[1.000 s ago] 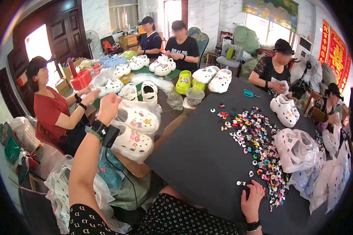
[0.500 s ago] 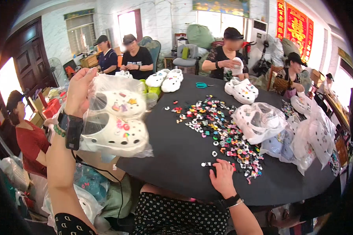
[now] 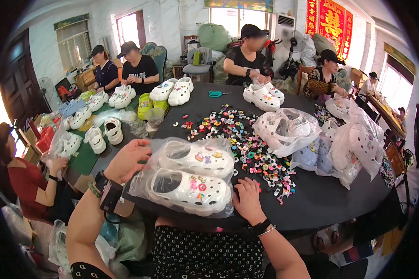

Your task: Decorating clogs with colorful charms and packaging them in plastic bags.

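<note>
A clear plastic bag with a pair of white clogs in it lies on the black table in front of me. Colourful charms dot the uppers of both shoes. My left hand is at the bag's left edge, its fingers stretched out and apart, holding nothing. On the other side, my right hand rests on the tabletop close to the bag's right edge, fingers loosely spread. Just beyond it spreads a heap of small coloured shoe charms.
Bagged white clogs and bagged light-blue clogs are piled on the right. Teal scissors, green clogs and a plastic tub sit farther back. Several co-workers are around the tables, one in a red top at left.
The bagged clogs have come down from my raised left hand onto the table. That hand has let go of the bag. My right hand has shifted slightly left.
</note>
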### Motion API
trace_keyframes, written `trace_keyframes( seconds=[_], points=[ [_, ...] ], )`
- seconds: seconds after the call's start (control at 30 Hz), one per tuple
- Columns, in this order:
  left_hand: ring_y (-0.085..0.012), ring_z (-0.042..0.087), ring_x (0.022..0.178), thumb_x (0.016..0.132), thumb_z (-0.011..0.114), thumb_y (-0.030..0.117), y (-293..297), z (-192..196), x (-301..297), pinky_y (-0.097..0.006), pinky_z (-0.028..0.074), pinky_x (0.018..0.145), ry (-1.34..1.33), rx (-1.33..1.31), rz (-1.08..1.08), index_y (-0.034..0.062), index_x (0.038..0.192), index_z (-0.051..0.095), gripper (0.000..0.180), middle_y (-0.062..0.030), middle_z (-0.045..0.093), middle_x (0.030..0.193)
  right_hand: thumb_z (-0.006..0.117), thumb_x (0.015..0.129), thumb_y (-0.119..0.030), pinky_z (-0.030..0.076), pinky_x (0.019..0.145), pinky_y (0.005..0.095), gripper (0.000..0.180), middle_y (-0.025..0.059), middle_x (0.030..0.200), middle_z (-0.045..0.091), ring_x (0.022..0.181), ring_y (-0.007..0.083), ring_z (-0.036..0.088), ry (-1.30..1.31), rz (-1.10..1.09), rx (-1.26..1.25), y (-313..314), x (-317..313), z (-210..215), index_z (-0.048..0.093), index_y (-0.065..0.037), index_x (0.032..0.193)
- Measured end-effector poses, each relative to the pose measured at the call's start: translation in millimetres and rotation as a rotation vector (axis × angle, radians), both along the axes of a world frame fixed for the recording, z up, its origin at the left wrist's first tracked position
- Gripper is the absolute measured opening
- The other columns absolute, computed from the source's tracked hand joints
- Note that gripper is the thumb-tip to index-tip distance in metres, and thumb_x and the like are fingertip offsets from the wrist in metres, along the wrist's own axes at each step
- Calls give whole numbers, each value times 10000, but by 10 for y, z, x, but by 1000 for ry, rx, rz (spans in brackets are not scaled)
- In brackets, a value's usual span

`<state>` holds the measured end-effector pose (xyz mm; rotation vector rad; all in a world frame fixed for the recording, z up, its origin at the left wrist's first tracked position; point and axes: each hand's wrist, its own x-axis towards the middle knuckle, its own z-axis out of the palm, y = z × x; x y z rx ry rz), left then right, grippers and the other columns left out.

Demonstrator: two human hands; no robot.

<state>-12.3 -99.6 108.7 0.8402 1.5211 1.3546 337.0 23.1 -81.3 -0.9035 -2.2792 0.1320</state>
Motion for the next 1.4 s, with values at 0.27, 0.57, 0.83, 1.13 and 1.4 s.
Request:
trace_keyframes(
  seconds=[0.27, 0.57, 0.83, 1.13, 1.4],
  points=[
    [-162, 652, 770, 1017, 479, 304, -434, -1097, -1015, -302, 552, 613, 607, -67, -306, 32, 1237, 588, 367, -59, 668, 994, 678, 796, -119, 281, 1103, 557, 321, 146, 1269, 568, 1290, 384, 422, -13, -3, -14, -68, -113, 43, 597, -55, 1100],
    [-126, 627, 580, 992, 558, 140, -479, -392, -477, -218, 466, 479, 142, -290, -295, -43, 1259, 544, 324, -63, 666, 931, 683, 787, -111, 297, 1075, 561, 339, 141, 1280, 567, 1290, 383, 423, -35, -42, -47, -51, -15, 46, 602, -54, 1111],
    [-152, 593, 482, 1059, 443, 339, -509, -635, -509, -255, 488, 434, -25, -432, -219, -7, 1060, 572, 370, -85, 663, 874, 679, 795, -118, 314, 1055, 550, 295, 134, 1265, 576, 1261, 377, 446, -18, -31, -42, -59, -27, 78, 601, -66, 1075],
    [-107, 533, 475, 989, 550, 156, -383, -407, -369, -219, 330, 366, -87, 47, 41, 67, 1235, 506, 266, -31, 602, 717, 675, 813, -146, 335, 1053, 540, 275, 134, 1238, 591, 1255, 363, 462, -29, -49, -20, -53, -5, 89, 615, -55, 1066],
    [-183, 653, 644, 946, 564, 155, -557, -1069, -1233, -260, 496, 551, 210, 128, -156, 64, 1269, 598, 337, -124, 671, 1162, 669, 837, -161, 327, 1062, 530, 296, 136, 1269, 574, 1281, 368, 446, -2, -22, -46, -74, -82, 64, 608, -48, 1103]
  ],
)
